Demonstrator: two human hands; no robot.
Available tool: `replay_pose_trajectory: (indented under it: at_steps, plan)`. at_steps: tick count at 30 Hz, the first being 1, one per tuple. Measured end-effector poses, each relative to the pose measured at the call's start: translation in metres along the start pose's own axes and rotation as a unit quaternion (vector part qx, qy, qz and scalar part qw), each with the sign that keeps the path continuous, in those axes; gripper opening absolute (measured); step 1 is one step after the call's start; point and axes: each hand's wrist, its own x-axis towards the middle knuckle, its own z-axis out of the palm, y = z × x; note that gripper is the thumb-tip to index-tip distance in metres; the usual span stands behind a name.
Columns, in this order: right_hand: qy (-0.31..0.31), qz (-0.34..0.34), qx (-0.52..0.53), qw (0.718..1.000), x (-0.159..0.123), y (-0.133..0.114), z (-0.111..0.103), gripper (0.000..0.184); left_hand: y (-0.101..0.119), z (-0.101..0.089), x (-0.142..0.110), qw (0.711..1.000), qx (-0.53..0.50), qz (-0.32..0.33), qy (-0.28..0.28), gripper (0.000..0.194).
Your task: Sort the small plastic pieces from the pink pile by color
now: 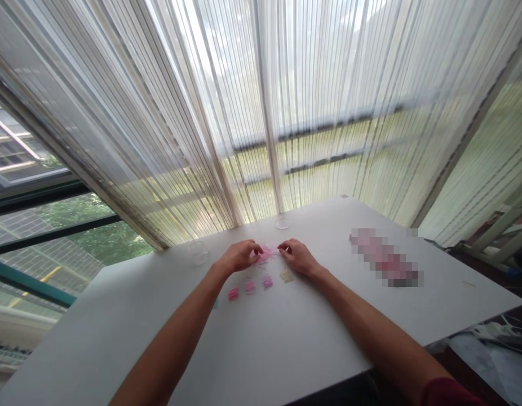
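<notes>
A loose heap of thin pink pieces (267, 251) lies on the white table between my hands. At its left edge is my left hand (240, 255), fingers curled and the tips drawn together against the heap. My right hand (299, 257) is pinched just right of the heap; whatever sits between its fingertips is too small to name. Nearer to me, small sorted piles form a slanting row: a teal pile (216, 303) partly behind my left forearm, a red-pink pile (233, 294), a light pink pile (250, 287), a purple pile (266, 281) and a beige pile (287, 275).
Clear round dishes stand toward the back, one dish (282, 224) beyond my hands and another transparent dish (198, 252) to the left. A blurred-out pinkish object (384, 257) lies on the right of the white table (312, 344). Sheer curtains (328, 141) hang along the far edge.
</notes>
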Motion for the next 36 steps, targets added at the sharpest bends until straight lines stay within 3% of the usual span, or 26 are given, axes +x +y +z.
replay_pose_trajectory:
  at_steps: [7,17,23,29,36]
  plan:
    - [-0.009,-0.039,-0.004,0.999,-0.002,-0.001,-0.001,0.011,-0.004,0.003,-0.028,0.999,0.043,0.000,0.015,0.019]
    - [0.024,-0.054,0.001,0.998,-0.001,0.003,-0.003,0.014,0.018,0.018,-0.009,0.993,0.115,0.029,-0.017,0.018]
    - [0.035,-0.065,0.040,0.996,-0.002,-0.006,-0.002,0.013,0.018,0.005,-0.001,0.993,0.110,0.031,0.005,0.019]
    - [0.046,-0.044,0.024,0.998,-0.002,-0.005,-0.003,0.013,0.014,-0.006,0.019,0.994,0.093,-0.011,0.049,0.019]
    - [0.015,0.002,-0.006,1.000,-0.001,0.001,-0.005,0.014,0.012,-0.004,0.002,0.997,0.081,-0.003,0.014,0.019]
